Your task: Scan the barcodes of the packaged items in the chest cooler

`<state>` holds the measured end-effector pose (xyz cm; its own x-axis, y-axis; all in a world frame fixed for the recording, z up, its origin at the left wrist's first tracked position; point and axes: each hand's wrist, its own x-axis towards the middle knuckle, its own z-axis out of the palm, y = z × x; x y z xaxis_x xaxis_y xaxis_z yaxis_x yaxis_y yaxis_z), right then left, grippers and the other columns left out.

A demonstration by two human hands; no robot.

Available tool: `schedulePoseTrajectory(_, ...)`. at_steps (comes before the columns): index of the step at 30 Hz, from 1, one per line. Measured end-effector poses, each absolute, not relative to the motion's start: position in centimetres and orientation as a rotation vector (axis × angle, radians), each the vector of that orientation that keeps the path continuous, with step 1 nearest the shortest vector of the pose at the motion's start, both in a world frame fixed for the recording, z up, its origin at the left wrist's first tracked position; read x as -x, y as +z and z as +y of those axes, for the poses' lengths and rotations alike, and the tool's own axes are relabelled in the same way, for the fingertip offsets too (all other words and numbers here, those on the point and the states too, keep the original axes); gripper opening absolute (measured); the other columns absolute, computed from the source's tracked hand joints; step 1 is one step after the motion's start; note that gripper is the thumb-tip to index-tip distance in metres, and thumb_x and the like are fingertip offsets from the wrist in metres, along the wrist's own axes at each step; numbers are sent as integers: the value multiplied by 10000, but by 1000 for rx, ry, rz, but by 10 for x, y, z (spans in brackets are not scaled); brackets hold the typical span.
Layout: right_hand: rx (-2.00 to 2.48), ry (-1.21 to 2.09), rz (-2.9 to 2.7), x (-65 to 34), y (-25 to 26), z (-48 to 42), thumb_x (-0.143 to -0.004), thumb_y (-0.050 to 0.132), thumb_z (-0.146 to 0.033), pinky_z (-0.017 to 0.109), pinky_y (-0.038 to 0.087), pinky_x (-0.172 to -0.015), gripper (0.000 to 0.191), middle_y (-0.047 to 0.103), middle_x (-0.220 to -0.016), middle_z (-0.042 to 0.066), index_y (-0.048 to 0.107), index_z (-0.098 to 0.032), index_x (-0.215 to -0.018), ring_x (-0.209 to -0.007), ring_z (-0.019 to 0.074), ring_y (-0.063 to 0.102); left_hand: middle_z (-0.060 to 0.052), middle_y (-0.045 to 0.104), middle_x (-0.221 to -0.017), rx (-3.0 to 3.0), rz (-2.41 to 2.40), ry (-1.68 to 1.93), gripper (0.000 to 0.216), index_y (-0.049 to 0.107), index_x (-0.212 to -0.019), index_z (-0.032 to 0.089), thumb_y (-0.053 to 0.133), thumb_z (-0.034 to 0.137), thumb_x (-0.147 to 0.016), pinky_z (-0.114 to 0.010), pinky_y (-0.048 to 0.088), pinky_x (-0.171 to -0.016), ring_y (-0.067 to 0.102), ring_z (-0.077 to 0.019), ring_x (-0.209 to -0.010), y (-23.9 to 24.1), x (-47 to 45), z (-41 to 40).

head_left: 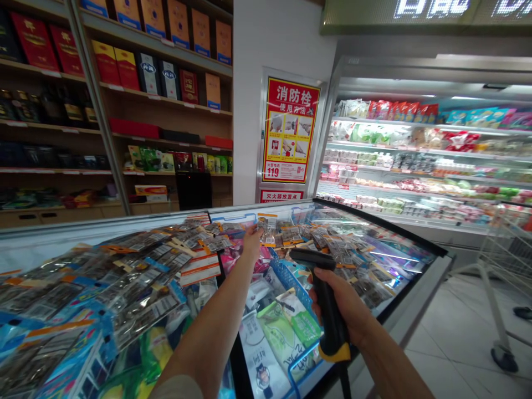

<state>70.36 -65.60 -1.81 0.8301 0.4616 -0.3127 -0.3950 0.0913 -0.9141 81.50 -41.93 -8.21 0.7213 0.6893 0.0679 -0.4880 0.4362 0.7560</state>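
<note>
My right hand (pixel 343 302) is wrapped round the grip of a black and yellow barcode scanner (pixel 326 310), its head turned to the left and its cord hanging down. Stretched far forward, my left hand (pixel 251 239) has its fingers closed at the edge of a small clear snack packet (pixel 267 230) with orange bands. More flat snack packets (pixel 341 249) lie to the right on the glass lid. A large spread of similar packets (pixel 141 277) covers the left side. Between my arms, a blue wire basket (pixel 286 277) inside the freezer holds green and white bags (pixel 276 327).
The chest freezer's edge (pixel 419 299) runs along my right. Beyond it stand a shopping cart (pixel 494 266) and a lit refrigerated shelf unit (pixel 415 166). Shelves of boxed goods (pixel 166 77) rise at the back left, beside a red fire-hydrant sign (pixel 291 133).
</note>
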Motion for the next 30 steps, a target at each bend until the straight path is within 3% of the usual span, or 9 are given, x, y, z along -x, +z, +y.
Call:
schedulePoseTrajectory(17,1385,615,-64,-697,-18,-658,-705,531,-381,170,322,-285,217,508,-431,-39,506,-166,-689,-311,83,453,17,606,-622,-885,226,721,251,575,-763,154,637,162,-519,-260,442,-588,571,-127,-585,-81,-811,-421)
schedulePoseTrajectory(23,1495,555,-133,-696,-15,-657,-705,535,-372,169,318,-289,262,499,-413,-28,475,-154,-571,-306,71,438,13,597,-600,-927,210,729,169,583,-687,148,630,205,-535,-247,431,-569,562,-127,-586,-79,-807,-422)
schedulePoseTrajectory(30,1378,652,-90,-695,-14,-658,-723,504,-372,165,310,-280,216,515,-424,-28,511,-159,-690,-297,82,451,10,587,-577,-972,203,731,161,580,-652,135,637,224,-530,-242,413,-555,530,-105,-524,-82,-814,-421)
